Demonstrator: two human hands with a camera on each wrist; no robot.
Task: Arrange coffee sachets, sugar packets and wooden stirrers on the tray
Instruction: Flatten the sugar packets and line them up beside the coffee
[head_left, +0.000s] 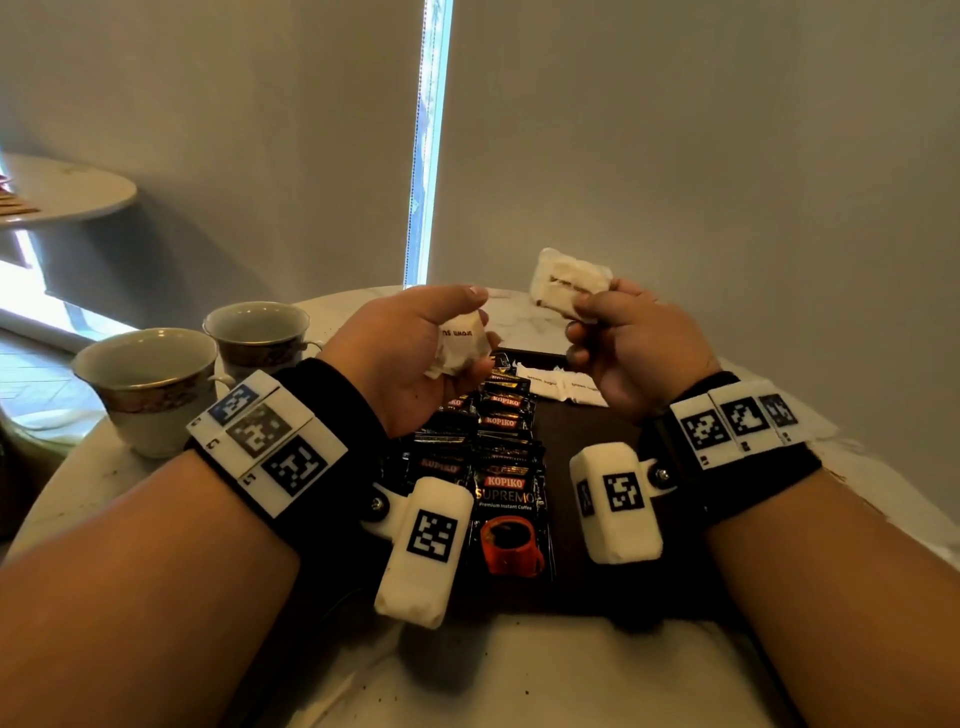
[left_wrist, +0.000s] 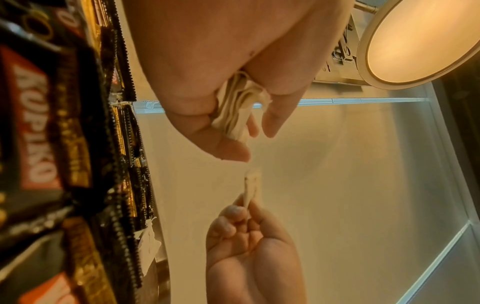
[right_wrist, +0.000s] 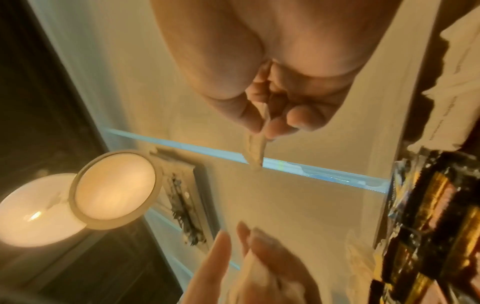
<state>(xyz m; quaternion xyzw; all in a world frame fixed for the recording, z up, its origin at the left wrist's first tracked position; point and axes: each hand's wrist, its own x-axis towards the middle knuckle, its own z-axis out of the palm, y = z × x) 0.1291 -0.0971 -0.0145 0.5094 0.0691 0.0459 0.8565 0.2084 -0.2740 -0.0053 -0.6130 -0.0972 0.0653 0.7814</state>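
My left hand (head_left: 447, 338) is raised above the dark tray (head_left: 582, 431) and grips a small stack of white sugar packets (head_left: 462, 348), seen edge-on in the left wrist view as sugar packets (left_wrist: 239, 107). My right hand (head_left: 602, 317) pinches another white sugar packet (head_left: 569, 283) between thumb and fingers, held up beside the left hand; the same packet (right_wrist: 255, 148) shows edge-on in the right wrist view. On the tray lies a row of black Kopiko coffee sachets (head_left: 501, 467), overlapping toward the far side. Two more white sugar packets (head_left: 561, 387) lie on the tray beyond them. No stirrers are in view.
Two patterned ceramic cups (head_left: 150, 384) (head_left: 257, 332) stand on the white marble table (head_left: 519, 670) left of the tray. A second round table (head_left: 67, 187) is at the far left. Grey blinds (head_left: 675, 156) hang behind the table.
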